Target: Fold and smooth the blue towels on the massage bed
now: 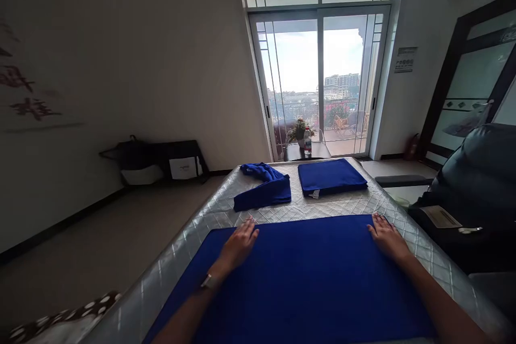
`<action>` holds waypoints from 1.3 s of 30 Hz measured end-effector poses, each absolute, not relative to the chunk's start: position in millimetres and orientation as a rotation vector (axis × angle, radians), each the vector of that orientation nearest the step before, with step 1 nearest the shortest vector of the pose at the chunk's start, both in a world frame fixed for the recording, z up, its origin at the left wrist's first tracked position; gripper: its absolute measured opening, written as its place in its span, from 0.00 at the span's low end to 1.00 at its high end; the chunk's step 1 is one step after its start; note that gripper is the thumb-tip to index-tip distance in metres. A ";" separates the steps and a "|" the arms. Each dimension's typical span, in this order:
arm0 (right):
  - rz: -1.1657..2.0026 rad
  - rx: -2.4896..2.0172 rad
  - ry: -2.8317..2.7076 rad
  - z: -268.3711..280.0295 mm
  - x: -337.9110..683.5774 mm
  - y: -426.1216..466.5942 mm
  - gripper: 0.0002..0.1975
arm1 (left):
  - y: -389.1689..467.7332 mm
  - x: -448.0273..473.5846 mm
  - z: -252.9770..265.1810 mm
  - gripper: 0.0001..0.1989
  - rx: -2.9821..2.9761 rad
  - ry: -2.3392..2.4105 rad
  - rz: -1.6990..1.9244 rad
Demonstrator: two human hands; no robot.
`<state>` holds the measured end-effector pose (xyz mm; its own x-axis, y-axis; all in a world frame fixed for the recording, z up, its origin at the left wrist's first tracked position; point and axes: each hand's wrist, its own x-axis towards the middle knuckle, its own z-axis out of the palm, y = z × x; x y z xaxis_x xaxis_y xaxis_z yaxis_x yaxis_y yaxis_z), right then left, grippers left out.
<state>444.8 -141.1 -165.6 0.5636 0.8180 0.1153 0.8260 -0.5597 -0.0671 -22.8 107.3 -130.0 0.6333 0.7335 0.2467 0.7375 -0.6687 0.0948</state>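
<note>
A large blue cloth (310, 274) lies spread flat on the quilted silver-white mattress (193, 239). My left hand (241, 241) rests flat on the cloth near its far edge, left of the middle, with the fingers stretched out. At the cloth's far right corner my right hand (385, 235) also lies flat, fingers extended. Beyond them is a neatly folded blue cloth (332, 176) with a small white tag showing. To its left sits a crumpled, loosely folded blue cloth (264, 188).
Behind the mattress stands a small dark table (288, 153) with a potted plant (299, 130) and a plastic bottle (307, 142). A dark armchair (479, 183) is at the right. Bags (183, 166) lean against the left wall. Glass sliding doors (320, 80) are at the back.
</note>
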 end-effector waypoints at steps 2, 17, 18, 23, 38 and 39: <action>-0.112 -2.690 -1.416 -167.7 445.5 -140.8 0.34 | 78.9 25.6 -129.3 0.30 -2.940 -1.092 -0.400; -0.172 -2.688 -1.428 -177.4 456.4 -140.3 0.34 | 103.7 -25.3 -142.9 0.37 -2.856 -1.483 -0.199; -0.172 -2.692 -1.436 -176.1 455.3 -140.5 0.34 | 114.3 -43.8 -143.4 0.37 -2.803 -1.568 -0.186; -0.171 -2.766 -1.462 -167.9 449.6 -143.7 0.33 | 150.8 -100.2 -159.0 0.38 -2.633 -1.748 -0.226; 0.061 -2.237 -1.936 -103.1 223.9 -48.9 0.32 | 162.3 -103.1 -181.7 0.39 -2.573 -1.713 -0.388; 0.126 -2.178 -1.961 -105.8 207.6 -42.4 0.33 | 163.0 -103.5 -183.3 0.38 -2.574 -1.695 -0.401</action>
